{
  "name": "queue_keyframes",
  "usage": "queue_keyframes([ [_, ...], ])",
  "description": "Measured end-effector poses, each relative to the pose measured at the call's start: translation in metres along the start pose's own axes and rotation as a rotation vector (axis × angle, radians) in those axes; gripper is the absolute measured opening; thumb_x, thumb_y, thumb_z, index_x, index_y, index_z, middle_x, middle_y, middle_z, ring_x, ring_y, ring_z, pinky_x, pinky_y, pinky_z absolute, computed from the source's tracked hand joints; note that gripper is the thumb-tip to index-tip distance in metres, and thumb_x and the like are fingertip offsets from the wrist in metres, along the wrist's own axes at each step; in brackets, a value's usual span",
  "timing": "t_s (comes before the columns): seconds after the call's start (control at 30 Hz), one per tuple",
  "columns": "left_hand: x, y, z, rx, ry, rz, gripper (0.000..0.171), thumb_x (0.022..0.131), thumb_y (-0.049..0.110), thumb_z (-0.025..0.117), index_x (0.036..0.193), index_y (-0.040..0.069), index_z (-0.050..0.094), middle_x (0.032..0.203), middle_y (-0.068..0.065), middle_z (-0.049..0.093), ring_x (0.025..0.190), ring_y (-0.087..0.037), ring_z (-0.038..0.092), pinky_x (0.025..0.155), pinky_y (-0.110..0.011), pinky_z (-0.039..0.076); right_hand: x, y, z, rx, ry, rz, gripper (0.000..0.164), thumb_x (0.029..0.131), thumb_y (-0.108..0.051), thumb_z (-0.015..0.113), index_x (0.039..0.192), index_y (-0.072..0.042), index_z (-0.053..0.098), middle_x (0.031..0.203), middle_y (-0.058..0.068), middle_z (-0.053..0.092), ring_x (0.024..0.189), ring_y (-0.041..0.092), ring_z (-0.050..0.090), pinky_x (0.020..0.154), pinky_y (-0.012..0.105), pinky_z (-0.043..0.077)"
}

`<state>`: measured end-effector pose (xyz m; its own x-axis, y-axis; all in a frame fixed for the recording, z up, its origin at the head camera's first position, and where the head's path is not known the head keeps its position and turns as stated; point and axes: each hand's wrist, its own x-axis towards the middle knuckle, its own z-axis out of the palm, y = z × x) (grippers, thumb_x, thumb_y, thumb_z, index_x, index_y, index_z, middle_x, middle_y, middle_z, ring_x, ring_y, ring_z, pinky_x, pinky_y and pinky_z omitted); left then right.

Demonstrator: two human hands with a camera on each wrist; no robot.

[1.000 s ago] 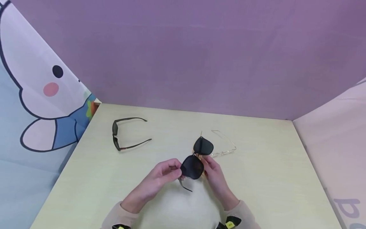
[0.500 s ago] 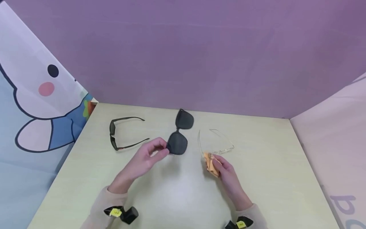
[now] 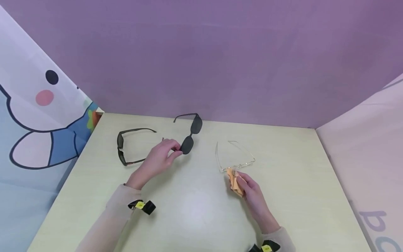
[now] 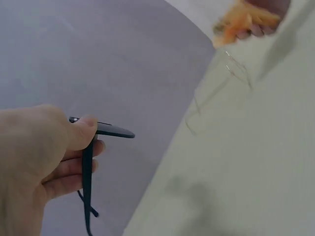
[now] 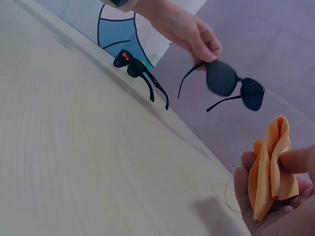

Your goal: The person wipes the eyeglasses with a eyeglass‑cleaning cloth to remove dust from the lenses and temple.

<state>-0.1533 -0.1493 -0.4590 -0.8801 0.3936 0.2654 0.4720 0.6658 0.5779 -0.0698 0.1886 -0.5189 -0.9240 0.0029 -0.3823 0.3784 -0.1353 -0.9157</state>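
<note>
My left hand [image 3: 159, 158] pinches a pair of black sunglasses [image 3: 188, 145] at the near hinge corner, between thumb and fingers. Both temples are unfolded, and the dark lenses point right in the head view. The right wrist view shows these sunglasses [image 5: 221, 78] held up above the table. Lower right, my right hand [image 3: 255, 196] grips a bunched orange cloth [image 3: 235, 182], its folds [image 5: 270, 172] sticking up past the thumb. Just beyond the cloth lie thin wire-framed eyeglasses [image 3: 241, 165] with temples spread, partly overlapped by it in the head view.
A second pair of dark sunglasses [image 3: 120, 141] lies on the left of the pale table [image 3: 195, 210], temples open, partly behind my left hand. A purple backdrop [image 3: 214, 63] rises at the table's far edge, with printed cloth [image 3: 28, 147] on the left and a pale sheet [image 3: 371, 168] right.
My left hand has drawn the black sunglasses away from the cloth, then moved up and left, turning them. The right hand has shifted slightly right and keeps the cloth, now exposed.
</note>
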Motion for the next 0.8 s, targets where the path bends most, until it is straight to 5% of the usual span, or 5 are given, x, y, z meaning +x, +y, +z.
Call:
queue_keyframes([
  [0.3,0.007,-0.033,0.021,0.264,-0.069,0.133,0.012,0.093,0.012,0.077,0.092,0.009,0.066,0.089,-0.001,0.066,0.084,-0.020,0.058,0.074,-0.037,0.053,0.000,-0.001,-0.003,0.019,0.000,0.015,0.036,0.108,-0.016,0.053,0.138,0.003,0.055,0.115,0.001,0.068,0.095,0.012,0.070,0.084,0.021,0.058],
  [0.8,0.002,-0.047,0.028,0.291,-0.089,0.136,0.010,0.096,0.009,0.073,0.095,0.009,0.063,0.093,-0.002,0.066,0.089,-0.022,0.059,0.079,-0.038,0.054,-0.004,0.001,-0.002,0.025,-0.009,0.009,0.037,0.108,-0.018,0.054,0.138,0.003,0.056,0.114,0.000,0.069,0.095,0.011,0.071,0.086,0.021,0.058],
])
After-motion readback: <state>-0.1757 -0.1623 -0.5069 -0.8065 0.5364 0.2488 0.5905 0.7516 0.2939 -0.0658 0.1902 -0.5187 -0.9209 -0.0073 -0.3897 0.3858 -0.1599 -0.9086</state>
